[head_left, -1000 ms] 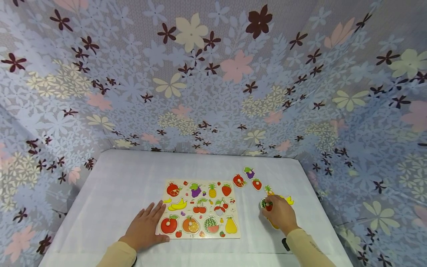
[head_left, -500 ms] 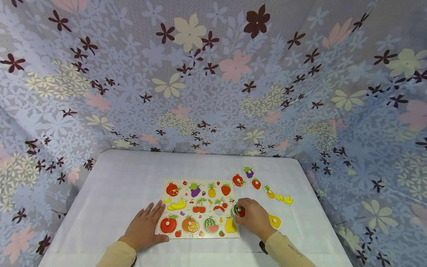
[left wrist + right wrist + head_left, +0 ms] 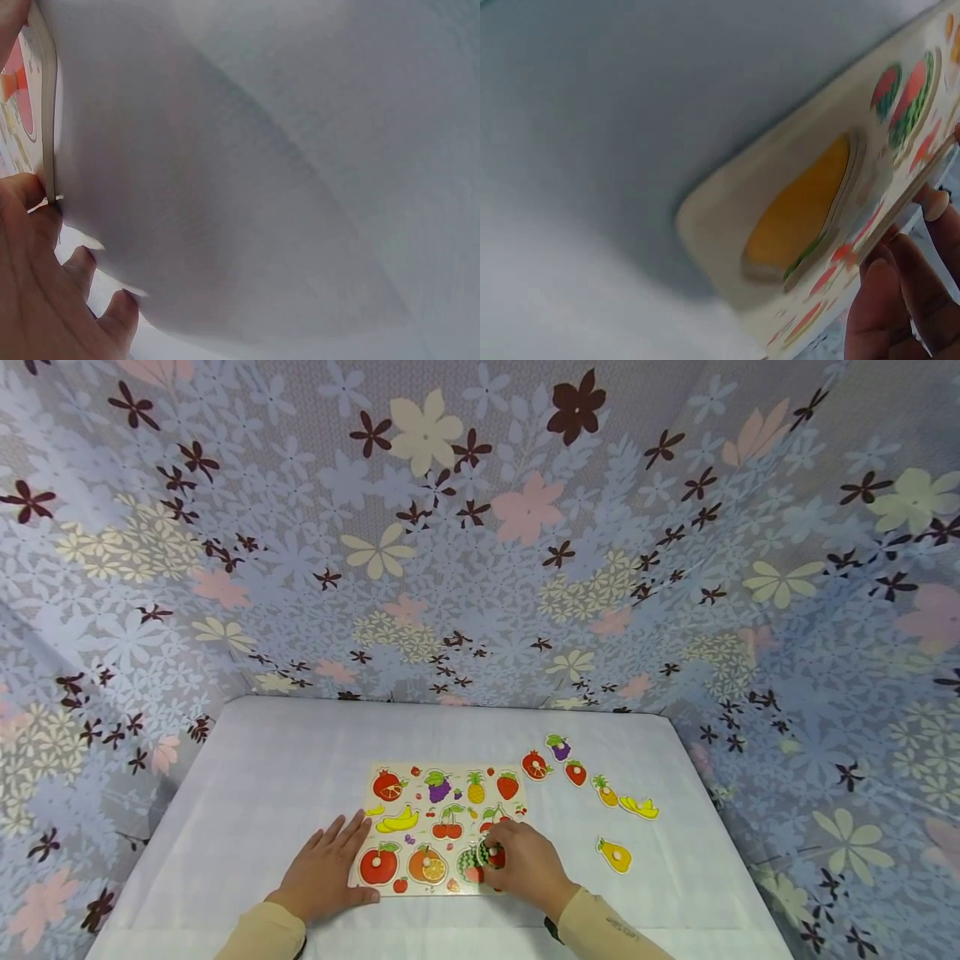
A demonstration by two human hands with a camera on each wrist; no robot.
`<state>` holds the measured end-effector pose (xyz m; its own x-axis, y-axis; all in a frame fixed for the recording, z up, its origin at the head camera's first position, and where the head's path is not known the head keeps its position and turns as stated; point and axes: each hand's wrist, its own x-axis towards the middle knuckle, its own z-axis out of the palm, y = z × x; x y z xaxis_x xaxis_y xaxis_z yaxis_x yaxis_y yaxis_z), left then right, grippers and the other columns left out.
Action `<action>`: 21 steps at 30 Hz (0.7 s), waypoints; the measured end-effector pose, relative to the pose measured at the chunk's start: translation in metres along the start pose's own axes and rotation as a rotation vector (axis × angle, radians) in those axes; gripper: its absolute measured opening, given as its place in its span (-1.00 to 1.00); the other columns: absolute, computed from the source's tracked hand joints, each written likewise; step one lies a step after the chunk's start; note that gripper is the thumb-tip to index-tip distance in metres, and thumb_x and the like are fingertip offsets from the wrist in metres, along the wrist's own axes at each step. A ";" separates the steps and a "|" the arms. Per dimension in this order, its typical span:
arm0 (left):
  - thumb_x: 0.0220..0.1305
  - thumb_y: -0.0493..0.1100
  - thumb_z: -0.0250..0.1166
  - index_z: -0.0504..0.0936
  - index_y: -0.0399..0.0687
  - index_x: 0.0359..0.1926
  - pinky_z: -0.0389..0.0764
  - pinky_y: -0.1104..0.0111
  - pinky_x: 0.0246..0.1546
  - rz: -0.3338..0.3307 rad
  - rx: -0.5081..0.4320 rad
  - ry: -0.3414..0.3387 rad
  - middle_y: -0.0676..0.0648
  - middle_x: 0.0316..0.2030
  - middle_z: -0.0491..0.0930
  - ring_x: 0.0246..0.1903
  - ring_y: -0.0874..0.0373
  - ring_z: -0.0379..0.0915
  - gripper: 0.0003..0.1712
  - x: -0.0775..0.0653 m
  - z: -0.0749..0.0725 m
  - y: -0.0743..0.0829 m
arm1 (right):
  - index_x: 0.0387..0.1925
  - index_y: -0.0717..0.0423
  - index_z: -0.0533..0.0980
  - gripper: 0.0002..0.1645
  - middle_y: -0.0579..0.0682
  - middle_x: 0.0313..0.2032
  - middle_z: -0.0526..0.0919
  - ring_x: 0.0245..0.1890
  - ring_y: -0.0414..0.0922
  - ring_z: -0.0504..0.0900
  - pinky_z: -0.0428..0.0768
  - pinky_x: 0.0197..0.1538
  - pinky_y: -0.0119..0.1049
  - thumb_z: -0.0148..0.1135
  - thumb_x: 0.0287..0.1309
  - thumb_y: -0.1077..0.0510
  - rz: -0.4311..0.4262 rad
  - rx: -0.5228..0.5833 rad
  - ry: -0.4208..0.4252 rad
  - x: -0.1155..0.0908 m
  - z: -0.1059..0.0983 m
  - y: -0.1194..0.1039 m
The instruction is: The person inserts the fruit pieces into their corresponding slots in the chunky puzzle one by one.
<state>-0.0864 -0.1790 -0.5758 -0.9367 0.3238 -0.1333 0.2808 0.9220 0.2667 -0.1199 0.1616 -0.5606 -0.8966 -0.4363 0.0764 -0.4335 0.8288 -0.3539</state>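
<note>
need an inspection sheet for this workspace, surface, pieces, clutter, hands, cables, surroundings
Surface: pale cloth, some creases.
Board: fruit puzzle board flat on the cloth; apple piece and orange piece in their places.
Loose pieces: pomegranate, grapes, strawberry, pineapple, bananas and pear, right of the board.
Clutter: nothing seen.
Hands: left hand touches the board's left edge, fingers extended; right hand pinches the watermelon piece above the board.
Cables: nothing seen.
Surroundings: floral fabric behind and on both sides.
</note>
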 end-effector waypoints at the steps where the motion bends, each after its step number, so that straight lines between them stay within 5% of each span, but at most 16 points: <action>1: -0.07 0.55 0.35 0.23 -0.13 0.51 0.15 -0.17 0.35 0.002 -0.005 0.003 -0.11 0.51 0.09 0.44 -0.22 0.04 0.29 0.000 0.000 0.000 | -0.37 -0.10 0.59 -0.69 -0.20 -0.21 0.64 -0.29 -0.24 0.54 0.63 -0.18 -0.29 0.56 -0.13 -0.05 -0.010 -0.008 -0.002 0.000 0.002 -0.002; 21: -0.07 0.53 0.38 0.22 -0.12 0.51 0.14 -0.16 0.35 -0.003 -0.012 0.002 -0.10 0.52 0.09 0.44 -0.21 0.03 0.29 0.001 0.002 -0.001 | -0.26 -0.01 0.65 -0.60 -0.08 -0.12 0.65 -0.12 -0.10 0.62 0.67 -0.07 -0.17 0.53 -0.07 -0.14 -0.061 -0.160 0.019 0.003 0.026 -0.024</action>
<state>-0.0871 -0.1795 -0.5780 -0.9378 0.3209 -0.1326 0.2756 0.9201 0.2782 -0.1100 0.1310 -0.5762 -0.8691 -0.4819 0.1118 -0.4947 0.8468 -0.1954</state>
